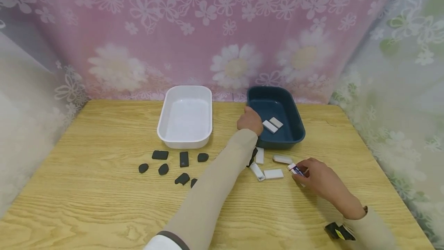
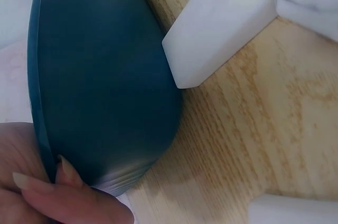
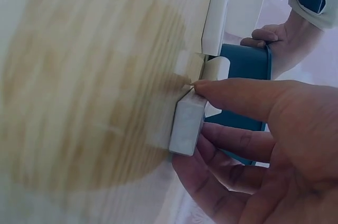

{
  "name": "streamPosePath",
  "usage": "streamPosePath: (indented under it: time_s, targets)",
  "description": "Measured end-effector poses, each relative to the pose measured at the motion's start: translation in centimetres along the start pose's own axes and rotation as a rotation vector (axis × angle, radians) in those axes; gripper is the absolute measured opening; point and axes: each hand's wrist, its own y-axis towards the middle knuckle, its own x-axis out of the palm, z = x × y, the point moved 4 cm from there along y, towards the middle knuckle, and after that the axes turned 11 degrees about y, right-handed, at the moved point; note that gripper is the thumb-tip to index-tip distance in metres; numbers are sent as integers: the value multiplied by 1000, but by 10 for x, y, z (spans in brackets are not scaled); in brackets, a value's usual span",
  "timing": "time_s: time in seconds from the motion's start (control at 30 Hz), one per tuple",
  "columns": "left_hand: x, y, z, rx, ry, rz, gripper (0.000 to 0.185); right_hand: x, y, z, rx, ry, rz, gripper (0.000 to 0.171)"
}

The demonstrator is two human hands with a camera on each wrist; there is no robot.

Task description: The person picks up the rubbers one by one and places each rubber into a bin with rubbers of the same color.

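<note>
My left hand [image 1: 248,119] grips the near left rim of a dark blue tray [image 1: 295,136]; its fingertips [image 2: 63,192] curl over that rim [image 2: 39,102]. Two white erasers [image 1: 272,124] lie inside the tray. My right hand [image 1: 298,173] pinches a white eraser with a blue label [image 1: 294,169] on the table in front of the tray. In the right wrist view the thumb and fingers [image 3: 232,94] close on that eraser [image 3: 187,123]. Several more white erasers [image 1: 273,173] lie just left of it.
An empty white tray [image 1: 166,126] stands left of the blue one. Several black erasers [image 1: 184,159] are scattered on the wooden table [image 1: 86,203] in front of it. A flowered curtain [image 1: 222,30] hangs behind and at both sides.
</note>
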Motion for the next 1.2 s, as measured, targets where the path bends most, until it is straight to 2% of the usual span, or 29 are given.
streamPosePath:
  time_s: [0.27, 0.43, 0.57, 0.7, 0.87, 1.2]
  targets:
    - [0, 0, -1, 19, 0, 1, 47, 1, 1, -2, 0, -38, 15, 23]
    - [-1, 0, 0, 31, 21, 9, 49, -2, 1, -2, 43, 22, -47, 22]
    - [-2, 1, 1, 27, 31, 16, 49, -16, -2, -4, 51, 99, -79, 25]
    - [-3, -1, 0, 21, 30, 11, 48, -39, -4, -12, -3, 115, -30, 28]
    - [-3, -2, -1, 22, 31, 8, 46, -63, 2, -24, -106, 67, 69, 31]
    - [-5, -3, -3, 26, 29, 7, 46, -78, 42, -46, -213, 44, 154, 36]
